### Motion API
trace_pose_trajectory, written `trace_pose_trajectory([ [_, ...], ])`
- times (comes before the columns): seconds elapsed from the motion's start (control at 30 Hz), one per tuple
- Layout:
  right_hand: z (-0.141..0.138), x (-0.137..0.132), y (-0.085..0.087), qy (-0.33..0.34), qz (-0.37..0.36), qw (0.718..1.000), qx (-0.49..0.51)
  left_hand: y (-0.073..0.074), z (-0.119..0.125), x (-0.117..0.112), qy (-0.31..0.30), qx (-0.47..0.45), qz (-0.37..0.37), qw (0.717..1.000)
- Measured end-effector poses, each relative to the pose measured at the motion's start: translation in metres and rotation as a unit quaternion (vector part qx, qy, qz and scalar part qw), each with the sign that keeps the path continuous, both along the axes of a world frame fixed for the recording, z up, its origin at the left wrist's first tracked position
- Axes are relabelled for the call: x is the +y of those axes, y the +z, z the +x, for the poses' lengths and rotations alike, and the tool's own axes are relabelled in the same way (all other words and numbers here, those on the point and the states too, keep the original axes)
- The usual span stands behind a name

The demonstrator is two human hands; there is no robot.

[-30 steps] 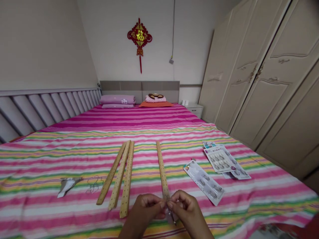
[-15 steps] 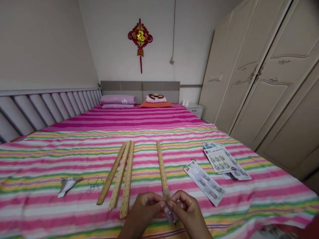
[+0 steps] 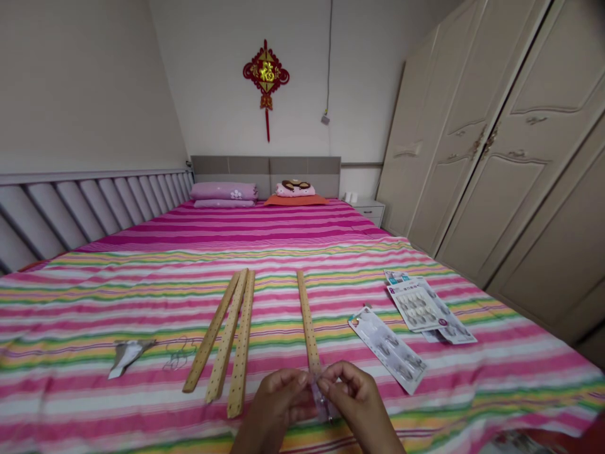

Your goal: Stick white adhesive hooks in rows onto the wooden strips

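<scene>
Close in front of me, a clear plastic adhesive hook (image 3: 323, 408) lies over the near end of a perforated wooden strip (image 3: 308, 328). My left hand (image 3: 282, 401) pinches its left edge between thumb and fingers. On the opposite side, my right hand (image 3: 352, 397) grips the upper right edge with thumb and forefinger. A small metal part shows at the hook's lower end. Fingers partly cover its top, so whether it touches the wood I cannot tell. To the right lies an opened blister pack of hooks (image 3: 390, 350).
Three more perforated wooden strips (image 3: 225, 337) lie left of my hands. Beyond them are thin loose threads (image 3: 180, 353) and a crumpled grey-white scrap (image 3: 130, 356). Further hook packs (image 3: 416, 307) overlap at the right. Everything rests on a striped bedsheet (image 3: 142, 296).
My hands have drawn slightly apart at the fingertips, and the left fingers have spread a little along the clear hook's side. The wooden strips and packs stay in place.
</scene>
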State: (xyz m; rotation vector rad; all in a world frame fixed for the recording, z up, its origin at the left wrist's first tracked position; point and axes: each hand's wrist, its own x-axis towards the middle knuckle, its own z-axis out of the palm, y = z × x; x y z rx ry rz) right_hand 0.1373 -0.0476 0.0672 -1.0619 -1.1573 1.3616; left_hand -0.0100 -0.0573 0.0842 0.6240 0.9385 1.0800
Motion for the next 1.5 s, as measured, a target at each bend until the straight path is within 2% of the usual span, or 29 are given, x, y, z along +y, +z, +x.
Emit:
trace_pose_trajectory([
  [0.17,-0.002,-0.002,0.002,0.015,0.000,1.000,0.001,-0.001,0.000,0.001,0.009,0.006,-0.006,1.000],
  [0.47,-0.002,-0.001,-0.001,0.024,-0.009,1.000,0.013,-0.005,-0.003,0.001,-0.015,-0.014,-0.029,0.999],
  [0.73,-0.002,-0.003,-0.001,0.042,-0.023,0.998,0.041,-0.006,-0.008,0.001,-0.038,0.046,0.006,0.998],
  [1.0,0.002,-0.006,0.007,0.060,-0.032,0.997,0.048,0.007,-0.010,0.001,-0.075,0.092,0.029,0.993],
  [1.23,0.003,-0.007,0.005,0.059,-0.021,0.997,0.034,0.007,-0.012,0.002,-0.088,0.110,0.041,0.989],
  [1.37,0.004,-0.006,0.001,0.069,-0.008,0.997,0.033,0.007,-0.013,0.000,-0.102,0.089,0.038,0.990],
  [1.5,0.004,-0.007,-0.001,0.085,0.005,0.995,0.047,0.002,-0.011,-0.002,-0.115,0.016,0.003,0.993],
])
